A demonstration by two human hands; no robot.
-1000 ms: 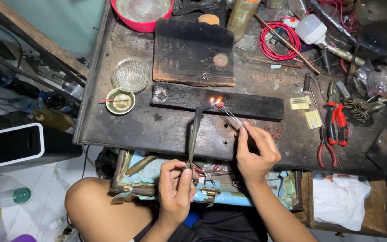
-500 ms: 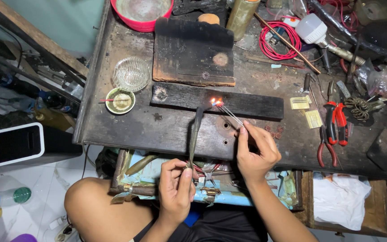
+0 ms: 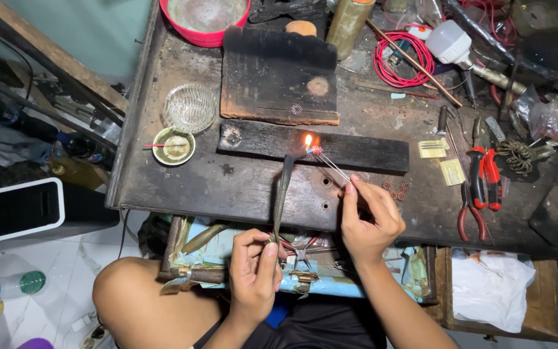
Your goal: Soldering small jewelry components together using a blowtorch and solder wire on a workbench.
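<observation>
The left hand (image 3: 256, 274) has its fingers clamped on a thin torch (image 3: 282, 194), with a small flame at the tip. The right hand (image 3: 369, 223) pinches tweezers (image 3: 332, 165) (the 2 tips meet the flame) over a charred block (image 3: 356, 150) on the desk (image 3: 188, 184).

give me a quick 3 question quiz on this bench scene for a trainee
1. True or false: the left hand holds the torch whose flame burns over the charred block.
2. What does the right hand hold? A) red pliers B) tweezers C) a glass dish
3. Fill in: the red pliers lie to the ____ of the right hand.

Key
1. True
2. B, the tweezers, tips at the flame
3. right
</observation>
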